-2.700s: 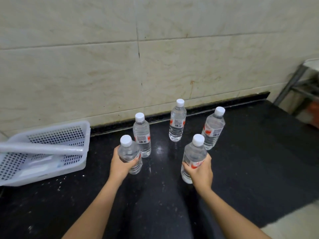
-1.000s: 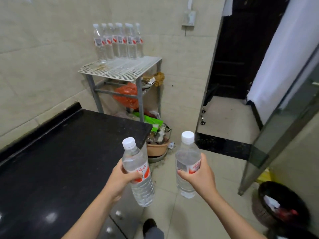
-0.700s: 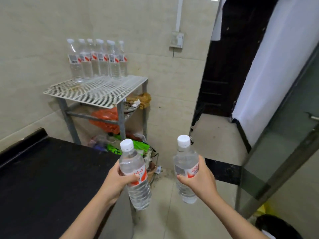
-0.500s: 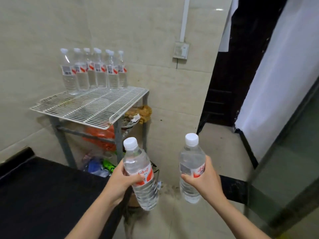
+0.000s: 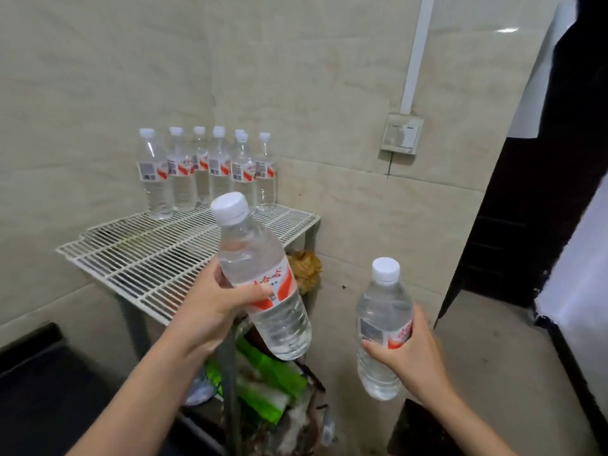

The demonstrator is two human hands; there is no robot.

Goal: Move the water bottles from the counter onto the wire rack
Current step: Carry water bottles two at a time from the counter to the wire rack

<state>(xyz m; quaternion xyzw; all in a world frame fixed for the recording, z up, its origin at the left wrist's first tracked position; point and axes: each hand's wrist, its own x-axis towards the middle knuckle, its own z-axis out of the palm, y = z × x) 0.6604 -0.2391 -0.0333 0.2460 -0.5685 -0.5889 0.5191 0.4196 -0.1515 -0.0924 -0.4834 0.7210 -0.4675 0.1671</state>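
On my feed the room had beige glazed wall tiles (image 5: pixel 98 77) and a pale tiled floor (image 5: pixel 487 350). The corner of the black polished counter (image 5: pixel 36 383) sat at lower left, and just beyond it, against the wall, stood the white wire rack (image 5: pixel 148 258) on grey metal legs. At the back of its grid a cluster of clear plastic water bottles (image 5: pixel 210 172) with white caps and red-and-white labels stood upright, packed close beside the wall. The left hand (image 5: pixel 210 311) was wrapped round the label band of a clear white-capped water bottle (image 5: pixel 260 278), thumb across the front. I read its long axis as diagonal, cap up and to the left toward the rack, base down and to the right. It hung in the air in front of the rack's near right corner. The right hand (image 5: pixel 411 353) gripped a second clear white-capped bottle (image 5: pixel 383 327) by its lower body, fingers curled round it. That one was close to upright, cap on top, held to the right of the rack above the floor. Only the front of the grid lay between the held bottles and the cluster. Under the rack I saw green plastic packaging (image 5: pixel 273 373) and a crumpled brown cloth (image 5: pixel 306 266) below its right edge. A grey wall switch box (image 5: pixel 400 135) hung under a white conduit strip (image 5: pixel 416 54), with a dark doorway (image 5: pixel 543 209) at the right.
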